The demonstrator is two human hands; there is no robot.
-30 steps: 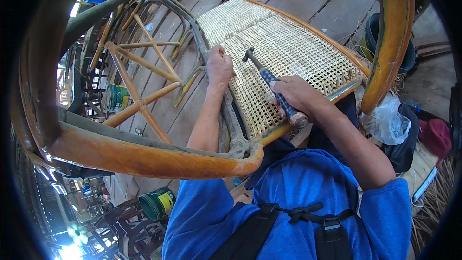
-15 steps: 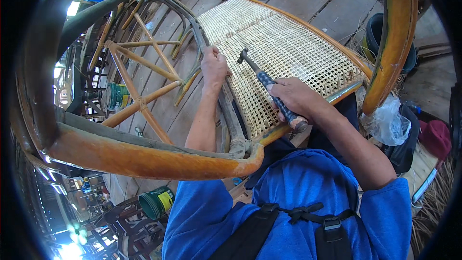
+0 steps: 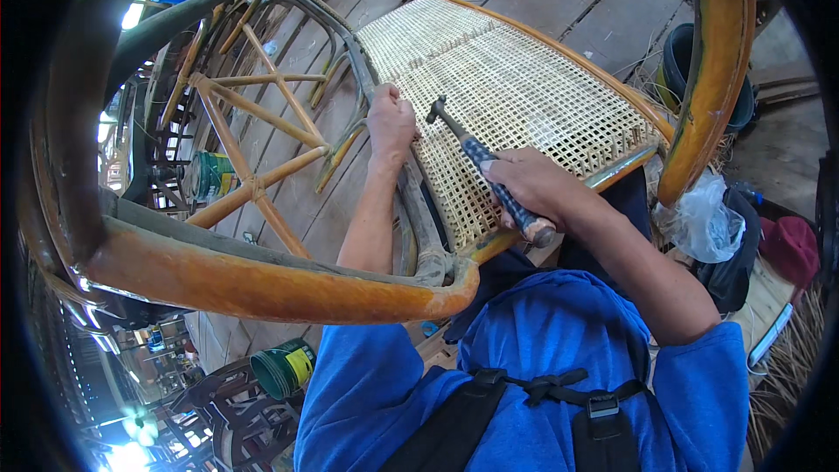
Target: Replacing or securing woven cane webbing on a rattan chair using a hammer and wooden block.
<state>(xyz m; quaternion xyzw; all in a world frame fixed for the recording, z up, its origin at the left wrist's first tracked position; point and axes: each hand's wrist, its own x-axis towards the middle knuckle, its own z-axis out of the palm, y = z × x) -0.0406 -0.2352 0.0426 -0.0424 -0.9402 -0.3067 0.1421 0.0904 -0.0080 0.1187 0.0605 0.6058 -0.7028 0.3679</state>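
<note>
- Woven cane panel lies within the curved rattan chair frame.
- Right hand grips the hammer handle.
- Left hand curls beside the panel's left edge; cannot tell around what.

The hammer in my right hand has a dark head and a blue-and-grey patterned handle, slanting over the woven cane panel. That pale, open-meshed panel stretches inside the curved chair frame, orange-brown with greyish lengths.
</note>
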